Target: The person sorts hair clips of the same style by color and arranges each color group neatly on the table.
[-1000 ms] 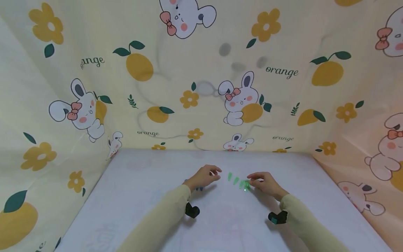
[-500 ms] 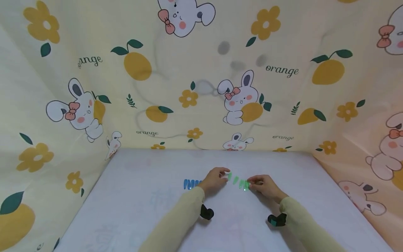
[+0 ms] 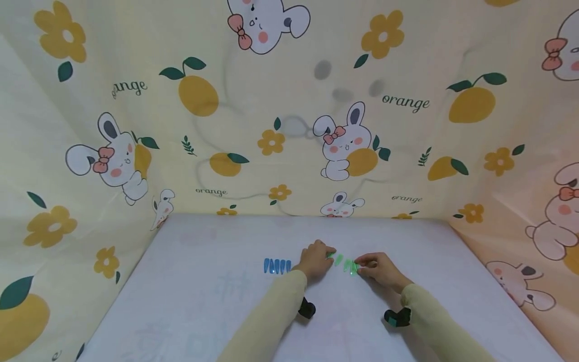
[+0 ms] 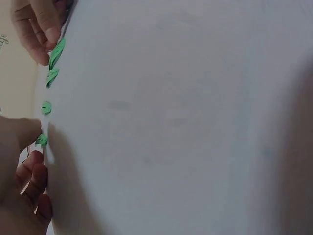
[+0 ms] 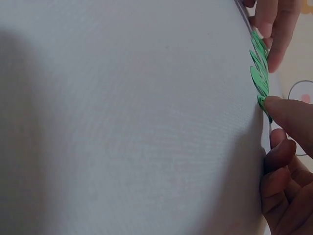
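Observation:
Several green snap hair clips lie in a slanting row on the white tabletop. My left hand is at the row's left end; its finger and thumb pinch a green clip. At the right end, my right hand holds the edge of the last green clips, which sit close together and overlap. In the right wrist view a right fingertip touches the nearest clip. Just left of my left hand, blue hair clips lie side by side in a neat row.
The white tabletop runs back to a cloth wall printed with rabbits and oranges. Cloth also rises at the left and right sides. Dark wrist cameras hang below both sleeves.
My left hand has moved right, from over the blue clips to the leftmost green clip, uncovering the blue row. The right hand has closed in slightly on the green clips at its end.

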Demonstrator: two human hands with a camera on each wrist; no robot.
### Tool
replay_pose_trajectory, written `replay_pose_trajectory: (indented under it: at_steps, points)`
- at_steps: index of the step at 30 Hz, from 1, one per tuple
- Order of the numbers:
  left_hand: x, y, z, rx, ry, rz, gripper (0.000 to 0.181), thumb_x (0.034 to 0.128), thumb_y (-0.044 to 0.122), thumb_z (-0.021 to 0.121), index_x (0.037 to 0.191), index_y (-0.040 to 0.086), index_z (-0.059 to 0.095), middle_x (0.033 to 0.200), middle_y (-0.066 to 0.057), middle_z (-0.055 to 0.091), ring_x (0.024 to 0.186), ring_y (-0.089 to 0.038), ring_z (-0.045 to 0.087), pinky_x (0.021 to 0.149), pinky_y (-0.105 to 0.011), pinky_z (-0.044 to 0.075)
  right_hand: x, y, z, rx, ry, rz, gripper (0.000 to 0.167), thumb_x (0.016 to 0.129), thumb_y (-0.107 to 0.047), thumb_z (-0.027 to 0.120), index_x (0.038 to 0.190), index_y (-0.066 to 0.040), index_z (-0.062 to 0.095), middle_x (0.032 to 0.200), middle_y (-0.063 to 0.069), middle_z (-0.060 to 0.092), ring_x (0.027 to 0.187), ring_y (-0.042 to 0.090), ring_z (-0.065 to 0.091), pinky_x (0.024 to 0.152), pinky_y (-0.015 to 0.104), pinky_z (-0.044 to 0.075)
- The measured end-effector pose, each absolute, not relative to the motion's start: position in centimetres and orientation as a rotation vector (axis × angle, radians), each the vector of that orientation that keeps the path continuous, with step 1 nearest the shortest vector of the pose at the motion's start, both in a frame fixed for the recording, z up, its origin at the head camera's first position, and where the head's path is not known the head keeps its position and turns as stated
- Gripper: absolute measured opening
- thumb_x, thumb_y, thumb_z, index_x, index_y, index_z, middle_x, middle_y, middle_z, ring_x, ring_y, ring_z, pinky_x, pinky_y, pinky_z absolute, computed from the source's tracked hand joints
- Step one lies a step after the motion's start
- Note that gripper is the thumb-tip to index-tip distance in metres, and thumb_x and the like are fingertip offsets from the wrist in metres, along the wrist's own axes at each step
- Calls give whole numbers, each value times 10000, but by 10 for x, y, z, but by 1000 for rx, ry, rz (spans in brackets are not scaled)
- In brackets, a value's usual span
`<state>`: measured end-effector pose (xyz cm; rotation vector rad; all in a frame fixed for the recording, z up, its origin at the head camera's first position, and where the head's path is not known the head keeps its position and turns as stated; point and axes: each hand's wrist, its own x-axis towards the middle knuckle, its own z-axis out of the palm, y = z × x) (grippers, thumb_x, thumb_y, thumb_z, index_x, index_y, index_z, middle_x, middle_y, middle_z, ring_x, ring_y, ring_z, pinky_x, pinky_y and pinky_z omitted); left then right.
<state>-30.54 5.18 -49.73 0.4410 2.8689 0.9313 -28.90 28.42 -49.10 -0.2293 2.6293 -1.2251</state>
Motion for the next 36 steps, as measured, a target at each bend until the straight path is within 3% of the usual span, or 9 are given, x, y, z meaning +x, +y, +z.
replay_pose_trajectory:
  at_steps: [6,11,16,20,24,31,34,36]
  points:
    - [-304,52,-496,457,2896,980,264,975,143,651,1221,191,735,1215,-12,676,1188,-207,602,974,-397,431,-287,283,-490,-223,2641,-1217,294,906,-95,731,1185,-7,707,1107,128,667,915,190,560,711,269,487]
    - [-303,49,-492,475,2878,1003,245,960,97,659,1156,201,763,975,58,704,937,-109,607,919,-362,419,-286,280,-488,-252,2683,-1195,274,903,-78,725,1166,-1,712,1086,123,660,923,189,556,745,269,471]
    - [-301,44,-488,495,2824,1040,342,960,80,648,1270,212,708,837,63,598,772,-80,491,805,-291,404,-286,279,-488,-247,2690,-1194,271,902,-77,727,1163,-5,714,1083,116,662,923,183,555,751,266,470]
    - [-298,39,-486,504,2732,1148,379,967,46,617,1314,186,679,930,1,662,746,-85,490,737,-253,431,-285,279,-486,-243,2684,-1193,269,900,-71,728,1159,0,713,1079,127,660,920,188,550,746,262,469]
    - [-296,35,-486,500,2682,1232,387,984,46,576,1327,199,670,1034,-4,677,785,-92,508,763,-266,459,-284,279,-484,-235,2687,-1185,272,900,-72,731,1163,-7,713,1094,129,662,936,195,564,753,266,479]
    - [-288,32,-480,473,2667,1153,394,1040,160,535,1363,373,613,1297,47,622,1098,-114,556,1020,-371,490,-286,280,-485,-237,2698,-1172,283,898,-89,740,1169,-11,711,1100,131,662,942,196,574,758,268,489]
    - [-283,29,-477,481,2647,1170,373,1040,162,538,1339,368,626,1311,41,615,1125,-127,552,1032,-391,482,-286,280,-486,-234,2696,-1164,287,900,-96,741,1173,-12,711,1103,130,664,941,193,568,765,280,487]
    - [-281,25,-476,510,2626,1218,362,1034,139,544,1331,324,639,1233,28,627,1063,-127,541,981,-366,482,-285,279,-486,-232,2695,-1167,288,897,-95,744,1171,-12,712,1104,130,668,946,194,569,769,288,487]
